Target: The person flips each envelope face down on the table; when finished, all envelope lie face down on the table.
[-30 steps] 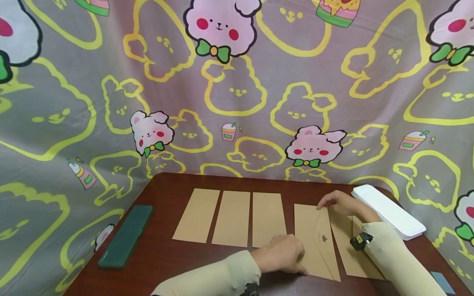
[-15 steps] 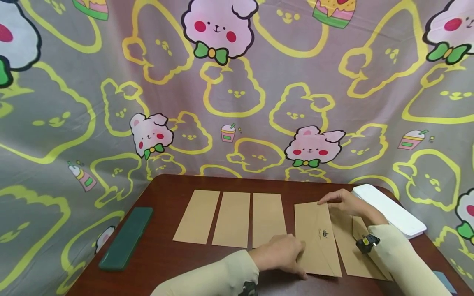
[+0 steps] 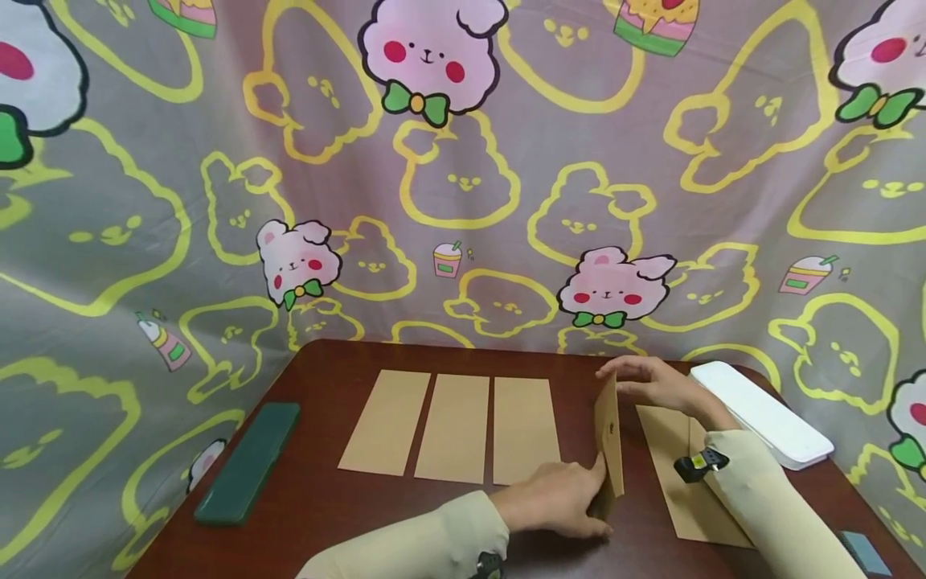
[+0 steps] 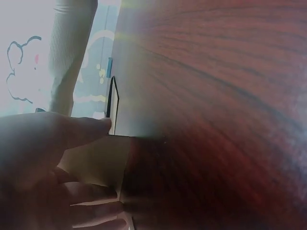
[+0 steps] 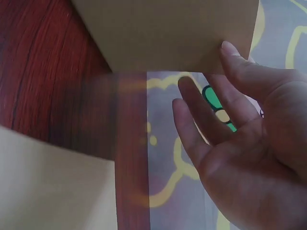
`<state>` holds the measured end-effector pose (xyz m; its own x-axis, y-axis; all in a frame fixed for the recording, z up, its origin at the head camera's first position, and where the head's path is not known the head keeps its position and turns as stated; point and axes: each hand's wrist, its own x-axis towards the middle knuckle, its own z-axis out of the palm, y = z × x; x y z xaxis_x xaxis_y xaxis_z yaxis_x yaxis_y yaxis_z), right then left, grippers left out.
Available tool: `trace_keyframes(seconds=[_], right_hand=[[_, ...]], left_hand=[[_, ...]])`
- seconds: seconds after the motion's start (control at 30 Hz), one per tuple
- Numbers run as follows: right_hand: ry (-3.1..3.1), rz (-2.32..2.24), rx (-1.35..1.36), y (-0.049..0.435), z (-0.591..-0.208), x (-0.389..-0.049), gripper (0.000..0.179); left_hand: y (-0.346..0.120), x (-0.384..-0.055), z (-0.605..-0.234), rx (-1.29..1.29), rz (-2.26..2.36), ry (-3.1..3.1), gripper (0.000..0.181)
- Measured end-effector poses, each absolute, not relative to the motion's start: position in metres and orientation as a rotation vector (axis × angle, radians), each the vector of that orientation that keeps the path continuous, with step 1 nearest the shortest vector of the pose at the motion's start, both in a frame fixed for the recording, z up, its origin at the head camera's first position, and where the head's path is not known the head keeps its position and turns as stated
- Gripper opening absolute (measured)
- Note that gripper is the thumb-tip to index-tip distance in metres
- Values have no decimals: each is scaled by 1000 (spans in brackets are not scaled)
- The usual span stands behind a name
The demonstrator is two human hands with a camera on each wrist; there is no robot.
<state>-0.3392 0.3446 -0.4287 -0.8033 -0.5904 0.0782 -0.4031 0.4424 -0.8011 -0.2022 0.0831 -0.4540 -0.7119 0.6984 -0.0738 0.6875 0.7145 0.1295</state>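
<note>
A brown paper envelope (image 3: 610,438) stands on its long edge, nearly edge-on in the head view, with a small dark print on its right-hand face. My right hand (image 3: 651,386) pinches its far upper corner; in the right wrist view the thumb lies on the envelope (image 5: 177,33) and other fingers are spread apart. At the near end, my left hand (image 3: 557,494) holds the envelope low by the table, thumb and fingers about it in the left wrist view. Right of it, under my right forearm, another envelope (image 3: 676,482) lies flat, partly covered by the sleeve.
Three brown envelopes lie in a row: a left one (image 3: 387,422), a middle one (image 3: 454,430) and a right one (image 3: 524,426). A green case (image 3: 249,462) lies at the left table edge, a white case (image 3: 760,414) at the back right. A small blue-grey object (image 3: 864,552) sits front right.
The envelope lay flat with its flap and print facing up; its right side was lifted, and now it stands upright. My right hand moved slightly left with the corner. My left hand stayed nearly in place.
</note>
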Motion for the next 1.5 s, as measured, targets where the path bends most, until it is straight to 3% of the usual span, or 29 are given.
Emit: trace_keyframes(seconds=[0.1, 0.33, 0.53, 0.67, 0.73, 0.93, 1.5], right_hand=[[2443, -1327, -854, 342, -430, -340, 39], [2451, -1336, -884, 337, -434, -341, 54], [2440, -1337, -900, 336, -441, -342, 49], [2461, -1324, -914, 338, -441, -342, 45], [2466, -1311, -921, 340, -441, -343, 44], [2475, -1235, -915, 343, -446, -344, 42], [2843, -768, -826, 331, -465, -340, 25]], left_hand=[[83, -202, -456, 1174, 134, 2812, 98], [86, -202, -454, 1128, 141, 2816, 96], [83, -199, -449, 956, 203, 2898, 115], [78, -201, -442, 1095, 398, 2925, 125], [76, -202, -438, 1251, 461, 2931, 114], [75, -201, -430, 1612, 509, 2945, 61], [80, -202, -430, 1723, 468, 2937, 55]])
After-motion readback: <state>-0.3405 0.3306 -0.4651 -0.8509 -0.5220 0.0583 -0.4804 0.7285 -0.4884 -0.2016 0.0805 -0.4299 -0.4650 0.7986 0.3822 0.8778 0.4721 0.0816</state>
